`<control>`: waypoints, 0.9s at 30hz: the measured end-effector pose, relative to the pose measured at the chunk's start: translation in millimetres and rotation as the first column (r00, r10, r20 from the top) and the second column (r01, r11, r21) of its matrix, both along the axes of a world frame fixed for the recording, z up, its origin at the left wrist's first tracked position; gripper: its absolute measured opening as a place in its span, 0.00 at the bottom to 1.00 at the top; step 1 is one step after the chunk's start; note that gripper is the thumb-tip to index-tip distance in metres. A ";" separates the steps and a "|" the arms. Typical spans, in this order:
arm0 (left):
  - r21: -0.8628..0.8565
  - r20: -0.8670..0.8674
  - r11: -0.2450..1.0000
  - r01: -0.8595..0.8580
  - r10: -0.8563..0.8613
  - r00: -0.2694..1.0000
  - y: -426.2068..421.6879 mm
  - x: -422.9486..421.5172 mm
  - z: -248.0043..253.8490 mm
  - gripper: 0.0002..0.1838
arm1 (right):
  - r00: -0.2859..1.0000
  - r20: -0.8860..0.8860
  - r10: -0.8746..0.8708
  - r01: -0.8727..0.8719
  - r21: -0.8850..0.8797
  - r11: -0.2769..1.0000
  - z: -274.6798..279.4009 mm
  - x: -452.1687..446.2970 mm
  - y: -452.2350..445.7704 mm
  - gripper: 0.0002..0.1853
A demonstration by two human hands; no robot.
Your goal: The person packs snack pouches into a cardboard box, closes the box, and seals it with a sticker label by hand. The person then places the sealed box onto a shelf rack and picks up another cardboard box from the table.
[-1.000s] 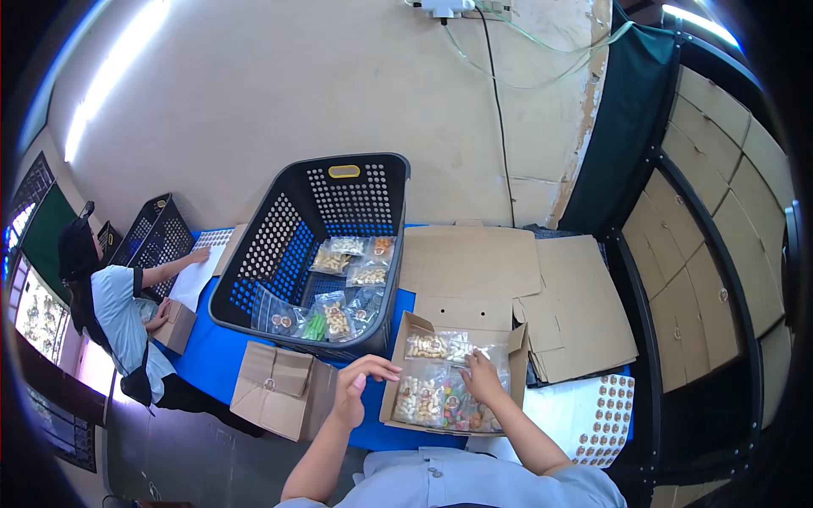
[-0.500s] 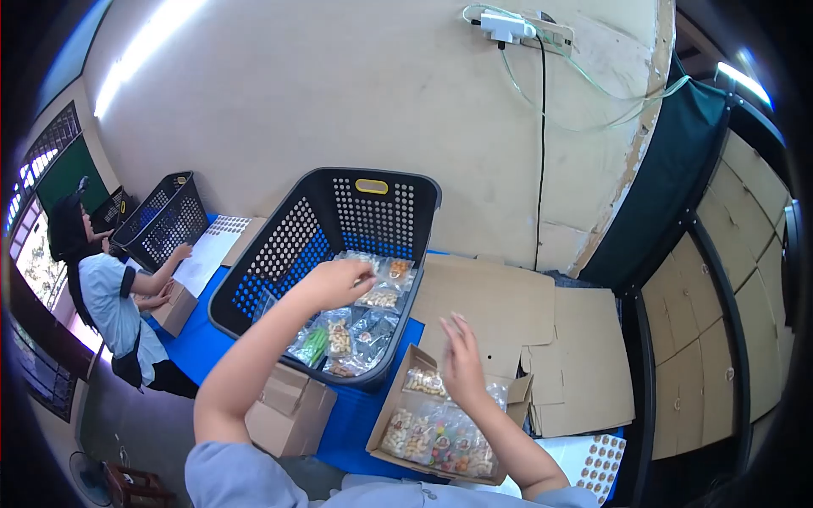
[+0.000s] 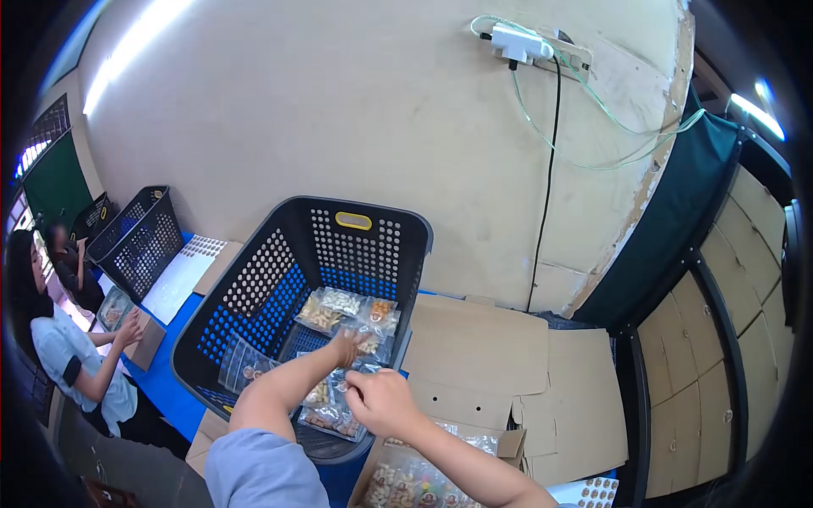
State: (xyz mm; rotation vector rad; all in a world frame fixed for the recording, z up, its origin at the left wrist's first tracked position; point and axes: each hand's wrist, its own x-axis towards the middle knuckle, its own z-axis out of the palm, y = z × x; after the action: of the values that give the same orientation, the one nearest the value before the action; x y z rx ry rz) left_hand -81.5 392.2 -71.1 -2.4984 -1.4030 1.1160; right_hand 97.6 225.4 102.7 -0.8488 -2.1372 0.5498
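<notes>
At your eleven o'clock, crate (image 3: 296, 225): several packets (image 3: 341, 302) left inside. Left hand (image 3: 345, 347) among them, right hand (image 3: 381, 402) curled nearer you; can't tell if either grips. Box (image 3: 511, 444), crate's five o'clock: open, boxed packets (image 3: 388, 483) already in.

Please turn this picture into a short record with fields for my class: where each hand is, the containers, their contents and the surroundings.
Left hand: inside the black basket, over clear packets; grip unclear
Right hand: over the basket's near right side; grip unclear
Basket contents: clear packets, one with orange pieces
Open carton: right of the basket, holding filled packets, partly behind the right forearm
Beyond carton: flattened cardboard
Lower right: sticker sheet
Left side: co-worker in a light-blue top
</notes>
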 end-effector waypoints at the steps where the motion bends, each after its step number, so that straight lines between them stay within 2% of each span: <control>1: -0.012 0.127 0.998 0.067 -0.065 0.990 -4.9 -0.1 -8.4 0.25 | 1.000 0.001 -0.001 0.001 -0.008 1.000 1.8 -0.9 -0.2 0.09; 2: -0.014 0.252 0.991 0.134 -0.127 0.960 -10.0 -0.5 -15.5 0.22 | 1.000 0.015 0.015 -0.014 -0.047 0.999 4.1 -2.0 0.4 0.09; 3: -0.017 0.251 0.991 0.136 -0.128 0.960 -4.7 -3.0 -32.4 0.22 | 0.999 0.026 0.031 -0.029 -0.082 0.996 5.3 -2.7 1.4 0.09; 5: 0.095 0.246 0.994 -0.044 0.019 0.969 18.2 -9.6 -72.7 0.22 | 0.999 0.025 0.028 -0.026 -0.084 0.996 5.6 -1.0 1.5 0.09; 6: 0.096 0.248 0.994 -0.045 0.020 0.969 18.1 -6.6 -59.3 0.22 | 0.999 0.026 0.027 -0.025 -0.085 0.996 6.2 0.3 0.6 0.09; 8: 0.059 0.099 0.996 0.061 -0.067 0.993 27.7 1.7 -1.0 0.27 | 1.000 0.007 0.010 -0.009 -0.068 0.998 5.6 -1.2 0.3 0.09; 9: 0.095 0.096 0.994 -0.058 0.049 0.994 42.8 1.4 7.3 0.22 | 1.000 -0.015 -0.009 0.008 -0.056 0.998 4.5 -2.0 -0.6 0.09; 10: 0.131 0.364 0.975 -0.181 0.123 0.923 39.4 -5.6 41.9 0.12 | 1.000 -0.018 -0.015 0.014 -0.063 0.998 4.5 -1.0 -1.3 0.09; 12: 0.222 0.404 0.972 -0.078 -0.019 0.915 35.6 -2.8 121.3 0.05 | 0.997 0.076 -0.017 0.021 -0.052 0.998 4.9 2.1 -1.7 0.08; 13: 0.254 0.474 0.963 -0.089 -0.044 0.879 33.4 -3.7 152.1 0.02 | 0.997 0.071 -0.018 0.022 -0.051 0.998 1.9 3.5 -3.7 0.08; 15: 0.377 0.480 0.917 -0.132 -0.072 0.874 16.3 -6.6 191.2 0.04 | 0.966 -0.258 0.015 -0.004 0.041 0.999 -2.8 6.2 -7.6 0.08; 16: 0.453 0.446 0.885 -0.111 -0.117 0.887 -9.0 1.6 213.2 0.07 | 0.841 -0.541 -0.008 -0.121 -0.203 0.972 -10.4 8.0 -20.4 0.14; 17: 0.545 0.442 0.837 -0.056 -0.229 0.867 -45.9 12.3 241.9 0.10 | 0.839 -0.544 -0.018 -0.108 -0.198 0.974 -13.7 14.7 -31.6 0.14; 19: 0.643 0.449 0.765 0.041 -0.420 0.788 -134.7 26.3 289.2 0.18 | 0.638 -0.755 -0.152 0.049 -0.157 0.986 -22.1 42.7 -66.2 0.16; 20: 0.712 0.452 0.701 0.043 -0.505 0.735 -173.8 29.2 304.6 0.18 | 0.609 -0.770 -0.192 0.099 -0.166 0.981 -21.9 56.7 -80.5 0.18; 22: 0.791 0.433 0.611 0.036 -0.601 0.672 -240.3 28.9 328.1 0.11 | 0.569 -0.784 -0.247 0.192 -0.165 0.967 -15.2 80.4 -101.0 0.21; 24: 0.859 0.445 0.492 -0.142 -0.579 0.684 -302.7 29.0 344.9 0.04 | 0.556 -0.771 -0.311 0.293 -0.169 0.941 -2.8 99.1 -117.5 0.22; 26: 0.888 0.455 0.368 -0.276 -0.617 0.641 -347.2 24.6 340.9 0.06 | 0.541 -0.758 -0.365 0.344 -0.197 0.918 15.9 115.9 -136.2 0.23; 27: 0.897 0.440 0.300 -0.323 -0.657 0.612 -362.1 25.0 337.2 0.07 | 0.516 -0.806 -0.290 0.328 -0.128 0.936 27.1 123.8 -144.2 0.24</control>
State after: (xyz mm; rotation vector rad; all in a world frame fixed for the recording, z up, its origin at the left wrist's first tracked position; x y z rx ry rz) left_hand -56.5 30.0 266.1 -1.9407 -1.1382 -0.9426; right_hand 221.4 81.2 129.7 -0.7215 -1.0880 0.5564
